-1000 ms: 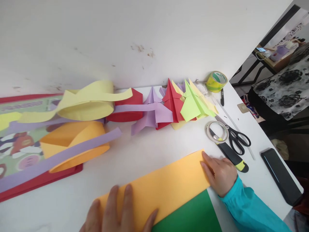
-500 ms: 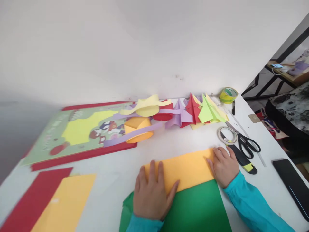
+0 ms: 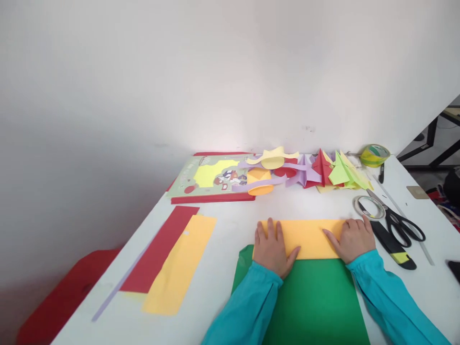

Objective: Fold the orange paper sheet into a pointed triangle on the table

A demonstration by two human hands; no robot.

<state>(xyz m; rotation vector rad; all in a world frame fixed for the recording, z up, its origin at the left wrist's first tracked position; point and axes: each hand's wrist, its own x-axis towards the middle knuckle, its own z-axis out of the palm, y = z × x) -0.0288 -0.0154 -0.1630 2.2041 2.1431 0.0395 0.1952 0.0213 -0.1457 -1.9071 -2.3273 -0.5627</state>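
An orange paper strip (image 3: 311, 239) lies across the far end of a green sheet (image 3: 319, 302), a corner of which is crumpled at the left. Flat on the strip's left end rests my left hand (image 3: 272, 250), open with fingers spread and thumb pointing right. My right hand (image 3: 355, 241) presses on the strip's right end, thumb stretched out over the paper and fingers slightly bent near the far corner. Both hands lie on top of the strip; neither is closed round it. Close to my right hand is a black-and-yellow box cutter (image 3: 391, 247).
Black scissors (image 3: 402, 225) and a tape roll (image 3: 369, 207) lie at the right. Folded paper planes (image 3: 323, 168), paper loops (image 3: 262, 179) and a printed pad (image 3: 190, 187) stand along the wall. Red (image 3: 161, 249) and orange sheets (image 3: 181, 263) lie at the left.
The camera view has shifted left and pulled back, so everything appears smaller and farther right. Both hands stay on the ends of the orange strip.
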